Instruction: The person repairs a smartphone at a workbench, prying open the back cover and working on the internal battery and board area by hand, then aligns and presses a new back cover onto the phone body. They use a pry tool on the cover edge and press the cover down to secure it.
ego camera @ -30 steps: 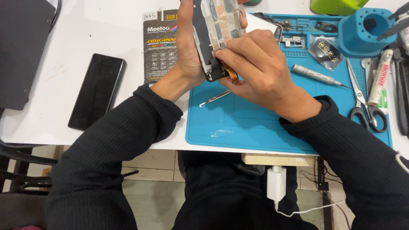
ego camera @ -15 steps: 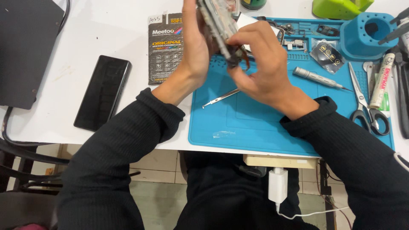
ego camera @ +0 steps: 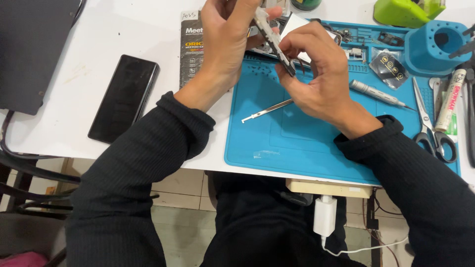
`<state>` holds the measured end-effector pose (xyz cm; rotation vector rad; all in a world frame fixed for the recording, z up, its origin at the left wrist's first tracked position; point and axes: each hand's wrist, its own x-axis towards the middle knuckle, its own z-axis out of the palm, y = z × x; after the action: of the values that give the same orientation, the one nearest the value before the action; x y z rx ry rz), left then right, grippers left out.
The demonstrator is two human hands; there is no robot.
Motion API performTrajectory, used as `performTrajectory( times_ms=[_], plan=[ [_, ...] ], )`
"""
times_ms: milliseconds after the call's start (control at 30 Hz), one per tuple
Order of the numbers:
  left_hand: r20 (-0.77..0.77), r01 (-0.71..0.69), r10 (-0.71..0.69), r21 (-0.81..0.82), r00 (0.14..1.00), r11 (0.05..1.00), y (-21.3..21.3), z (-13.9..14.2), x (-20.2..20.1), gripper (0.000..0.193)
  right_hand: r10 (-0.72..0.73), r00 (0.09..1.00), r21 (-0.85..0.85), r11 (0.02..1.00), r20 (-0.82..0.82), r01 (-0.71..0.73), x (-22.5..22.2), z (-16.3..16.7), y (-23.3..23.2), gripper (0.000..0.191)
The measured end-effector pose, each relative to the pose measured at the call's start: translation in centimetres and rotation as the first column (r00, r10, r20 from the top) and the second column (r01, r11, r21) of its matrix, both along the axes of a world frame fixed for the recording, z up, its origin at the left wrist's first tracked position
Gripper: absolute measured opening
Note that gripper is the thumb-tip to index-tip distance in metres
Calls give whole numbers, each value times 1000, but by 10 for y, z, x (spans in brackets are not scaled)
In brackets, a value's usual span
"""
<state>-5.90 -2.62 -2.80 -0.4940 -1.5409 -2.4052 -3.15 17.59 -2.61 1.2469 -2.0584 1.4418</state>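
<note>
- Where the near edge of the white tabletop (ego camera: 74,128) meets the lap, one white charger plug (ego camera: 324,216) hangs with its cable below a pale block, above a tiled floor.
- One blue work mat (ego camera: 307,143) covers the right part of the tabletop; one thin metal pry tool (ego camera: 267,110) lies on it, near its left edge.
- One black phone (ego camera: 123,98) lies face up on the left, apart from the mat; one dark slab (ego camera: 34,49) fills the far left corner.
- Above the mat's far edge, one opened phone body (ego camera: 272,37) is held edge-on: the left hand (ego camera: 225,44) is closed around its upper part, and the right hand (ego camera: 316,74) pinches its lower end between fingertips.
- Toward the right edge lie one slim screwdriver (ego camera: 378,94), one pair of scissors (ego camera: 430,123) and one marker pen (ego camera: 450,99).
- One dark printed packet (ego camera: 190,47) lies under the left wrist.
- At the far right, one blue round holder (ego camera: 435,47) stands; tool handles poke out at its right side.
- One green object (ego camera: 408,11) sits at the far edge.
</note>
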Motion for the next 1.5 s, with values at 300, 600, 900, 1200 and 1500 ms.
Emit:
performTrajectory(
  times_ms=[300, 600, 900, 1200, 1500],
  plan=[
    [96, -54, 58, -34, 994, 998, -1, -4, 0, 53, 11, 994, 57, 998, 113, -18, -3, -4, 3, 29],
    [-25, -76, 73, -115, 997, 990, 0, 0, -10, 35, 105, 947, -24, 994, 304, -102, 1, -5, 5, 34],
    [-87, 209, -210, -27, 974, 978, -1, 10, 2, 48, -19, 999, 156, 988, 41, 13, 6, 12, 14, 33],
    [-112, 429, -416, 155, 902, 890, -9, 15, 10, 50, -112, 938, 274, 939, -329, 208, 8, 19, 11, 45],
    [-59, 525, -531, 278, 845, 804, -4, 18, 14, 60, 8, 909, 296, 947, -417, 127, 15, 51, 19, 56]
  ],
)
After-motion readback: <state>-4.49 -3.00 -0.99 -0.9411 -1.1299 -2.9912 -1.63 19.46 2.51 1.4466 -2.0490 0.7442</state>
